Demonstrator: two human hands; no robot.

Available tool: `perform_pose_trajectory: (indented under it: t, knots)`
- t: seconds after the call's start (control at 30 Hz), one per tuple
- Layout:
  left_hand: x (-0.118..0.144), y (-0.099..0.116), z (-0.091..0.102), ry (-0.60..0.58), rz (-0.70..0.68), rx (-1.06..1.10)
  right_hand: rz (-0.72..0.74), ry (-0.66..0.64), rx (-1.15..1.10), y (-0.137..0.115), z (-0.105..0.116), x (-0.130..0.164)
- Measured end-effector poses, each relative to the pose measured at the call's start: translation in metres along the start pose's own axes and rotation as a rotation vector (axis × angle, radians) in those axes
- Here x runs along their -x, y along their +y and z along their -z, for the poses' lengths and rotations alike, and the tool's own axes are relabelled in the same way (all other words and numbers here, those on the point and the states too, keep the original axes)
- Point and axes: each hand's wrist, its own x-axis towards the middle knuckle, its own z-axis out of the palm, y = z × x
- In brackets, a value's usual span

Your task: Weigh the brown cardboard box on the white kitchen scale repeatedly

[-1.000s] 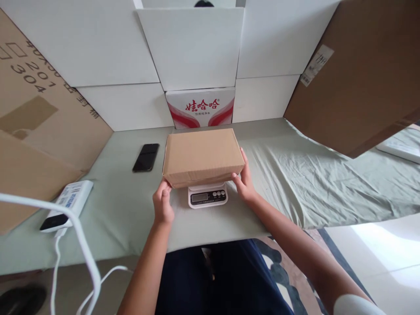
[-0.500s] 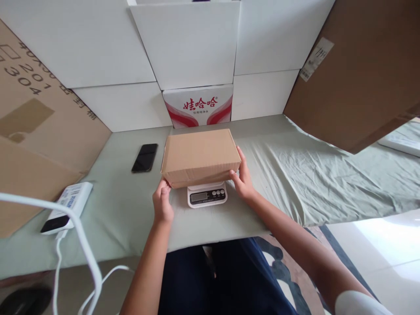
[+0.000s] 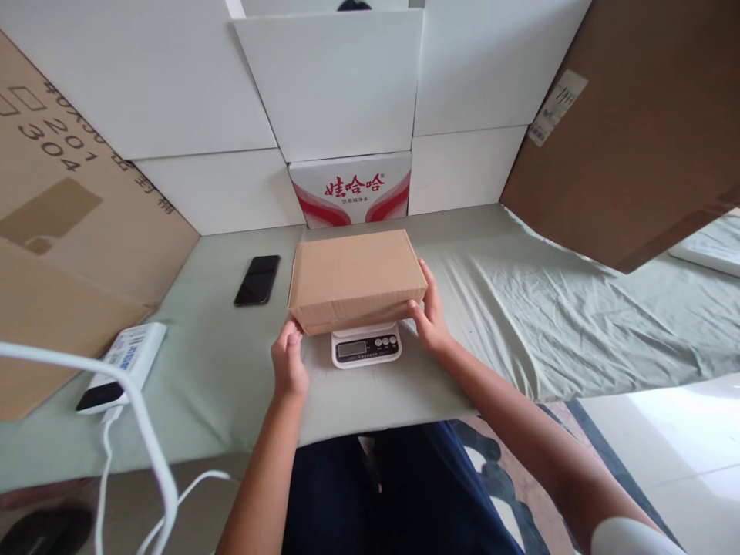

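Between my two hands is a closed brown cardboard box (image 3: 357,274), over a small white digital scale (image 3: 366,347). Only the scale's front shows, with its display and buttons; the box hides the rest, and I cannot tell whether the box rests on it. My left hand (image 3: 289,362) grips the box's near left corner from below, fingertips partly hidden. My right hand (image 3: 428,312) holds the right end, thumb on the front face and fingers along the side.
A black phone (image 3: 257,280) lies left of the box. A white power bank (image 3: 124,366) with a cable (image 3: 144,432) is farther left. Behind stands a white-and-red carton (image 3: 351,189) among white panels (image 3: 335,85). Large cardboard sheets flank the left (image 3: 86,231) and right (image 3: 624,139).
The view has shifted slightly, so everything sits a little lower and to the right. Both hands keep their hold on the box, which stays over the scale.
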Motion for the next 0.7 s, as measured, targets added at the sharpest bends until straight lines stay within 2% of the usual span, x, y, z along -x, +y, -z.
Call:
perform_pose_trajectory:
  t: [0.4, 0.7]
  knots:
    - [0.000, -0.003, 0.001, 0.050, -0.064, -0.006, -0.024, 0.040, -0.010, -0.008, 0.001, 0.000]
    - [0.005, 0.000, 0.002, 0.001, -0.038, -0.022, -0.066, 0.008, -0.048, -0.022, 0.001, 0.002]
